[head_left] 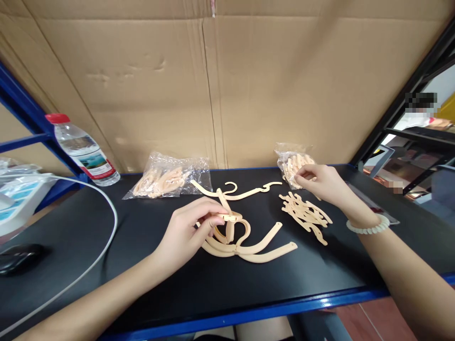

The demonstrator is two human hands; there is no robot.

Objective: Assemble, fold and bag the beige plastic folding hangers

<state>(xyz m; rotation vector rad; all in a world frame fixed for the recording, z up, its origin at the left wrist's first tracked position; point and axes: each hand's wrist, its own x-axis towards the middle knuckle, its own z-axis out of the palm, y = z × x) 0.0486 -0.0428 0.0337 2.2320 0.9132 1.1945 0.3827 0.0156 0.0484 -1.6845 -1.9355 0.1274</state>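
Observation:
My left hand [194,229] pinches a cream plastic clothes-hanger piece [231,218] between thumb and fingers, its arms folded and tilted up off the table. Just below it lie cream hanger arms [265,255], curved and joined in the middle, partly overlapped by the held piece. My right hand [322,182] has its fingers curled together at a clear bag [293,163] of small cream parts; whatever is between the fingertips is hidden. Close under that hand is a loose pile of wavy cream pieces [305,213]. Behind my left hand rests another hanger [241,194] with a hook.
A second clear bag [161,180] of cream parts sits at the back, against the cardboard [177,94]. At left are a water bottle [87,151], a white cable [113,222] and a black mouse [21,258]. The table's blue edge [227,322] runs along the front.

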